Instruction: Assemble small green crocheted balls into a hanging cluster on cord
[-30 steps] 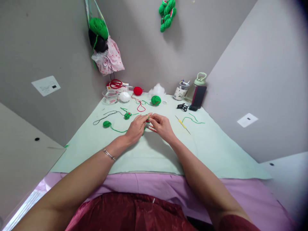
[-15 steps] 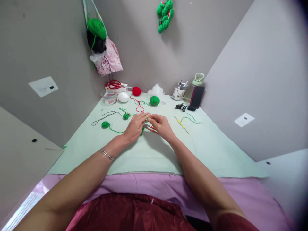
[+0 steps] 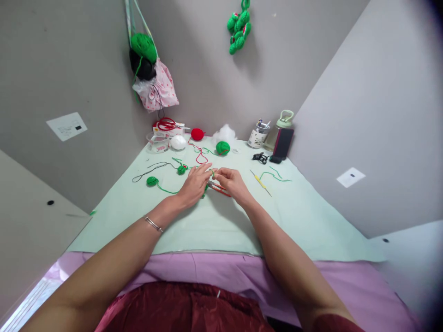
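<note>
My left hand [image 3: 194,185] and my right hand [image 3: 232,183] meet over the pale green mat [image 3: 221,221], fingertips pinched together on a small green crochet piece [image 3: 212,173]. A red-handled tool [image 3: 218,187] lies slanted under my right palm; I cannot tell whether that hand grips it. A green yarn strand [image 3: 166,189] runs left from under my left hand to a small green ball [image 3: 151,181]. A second small green ball [image 3: 181,169] lies just beyond my left fingers.
Farther back lie a larger green ball [image 3: 223,147], red ball [image 3: 197,134], white stuffing [image 3: 225,133], red scissors [image 3: 167,123], a clear tub [image 3: 157,142], pen cup [image 3: 258,134], bottle [image 3: 282,124] and phone [image 3: 284,143]. A yellow-handled hook [image 3: 260,182] lies to the right.
The hands have kept together at the same spot, fingers shifting slightly on the green piece. The view has tilted a little.
</note>
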`<act>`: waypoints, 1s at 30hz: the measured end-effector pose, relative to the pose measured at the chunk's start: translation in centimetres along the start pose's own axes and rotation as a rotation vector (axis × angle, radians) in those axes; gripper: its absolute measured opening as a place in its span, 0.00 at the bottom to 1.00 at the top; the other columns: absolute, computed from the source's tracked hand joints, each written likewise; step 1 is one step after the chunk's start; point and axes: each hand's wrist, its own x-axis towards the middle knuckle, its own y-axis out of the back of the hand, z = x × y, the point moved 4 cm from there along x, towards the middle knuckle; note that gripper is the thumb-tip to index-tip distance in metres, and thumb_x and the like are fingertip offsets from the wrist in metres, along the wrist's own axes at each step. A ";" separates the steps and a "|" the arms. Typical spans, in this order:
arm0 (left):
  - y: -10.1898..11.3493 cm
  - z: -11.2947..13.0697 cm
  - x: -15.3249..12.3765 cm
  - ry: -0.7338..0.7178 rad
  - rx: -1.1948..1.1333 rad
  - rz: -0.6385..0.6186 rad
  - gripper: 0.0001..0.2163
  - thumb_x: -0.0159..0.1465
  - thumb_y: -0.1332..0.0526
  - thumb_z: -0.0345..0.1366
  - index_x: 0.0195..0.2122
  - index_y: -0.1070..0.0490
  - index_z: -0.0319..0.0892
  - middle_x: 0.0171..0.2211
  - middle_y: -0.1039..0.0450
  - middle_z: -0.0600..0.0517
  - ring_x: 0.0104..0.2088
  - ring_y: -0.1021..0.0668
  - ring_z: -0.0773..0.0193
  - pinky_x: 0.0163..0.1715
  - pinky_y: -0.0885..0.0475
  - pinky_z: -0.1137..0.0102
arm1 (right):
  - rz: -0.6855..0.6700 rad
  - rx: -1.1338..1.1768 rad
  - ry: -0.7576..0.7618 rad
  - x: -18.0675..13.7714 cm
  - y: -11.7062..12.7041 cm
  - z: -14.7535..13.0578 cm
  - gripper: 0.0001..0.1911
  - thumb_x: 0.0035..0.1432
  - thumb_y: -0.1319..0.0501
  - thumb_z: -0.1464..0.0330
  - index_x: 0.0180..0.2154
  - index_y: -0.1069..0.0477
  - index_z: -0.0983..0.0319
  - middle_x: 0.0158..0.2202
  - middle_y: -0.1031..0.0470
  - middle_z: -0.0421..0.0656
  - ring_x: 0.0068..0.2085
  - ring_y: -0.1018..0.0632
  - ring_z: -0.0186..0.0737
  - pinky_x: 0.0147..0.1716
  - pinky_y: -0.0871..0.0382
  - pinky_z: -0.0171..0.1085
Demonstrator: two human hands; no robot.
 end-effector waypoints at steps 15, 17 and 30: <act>0.2 0.1 -0.1 -0.003 0.067 -0.056 0.20 0.70 0.59 0.31 0.53 0.29 0.41 0.69 0.44 0.43 0.69 0.42 0.54 0.68 0.51 0.49 | -0.011 0.100 -0.102 -0.2 0.1 0.0 0.14 0.47 0.36 0.58 0.27 0.29 0.64 0.17 0.42 0.32 0.21 0.45 0.27 0.23 0.53 0.33; 0.1 0.0 0.0 -0.003 0.079 -0.061 0.21 0.70 0.58 0.30 0.54 0.30 0.41 0.69 0.44 0.43 0.69 0.43 0.53 0.68 0.51 0.49 | -0.020 0.105 -0.116 -0.2 0.1 -0.1 0.14 0.47 0.35 0.59 0.27 0.29 0.64 0.16 0.44 0.31 0.20 0.47 0.27 0.22 0.55 0.33; -0.1 -0.3 -0.1 -0.050 0.145 -0.038 0.20 0.70 0.57 0.30 0.52 0.28 0.43 0.69 0.45 0.42 0.70 0.45 0.51 0.66 0.50 0.45 | -0.065 0.152 -0.185 -0.4 0.1 0.3 0.14 0.47 0.34 0.59 0.26 0.31 0.63 0.15 0.46 0.30 0.19 0.48 0.27 0.21 0.59 0.34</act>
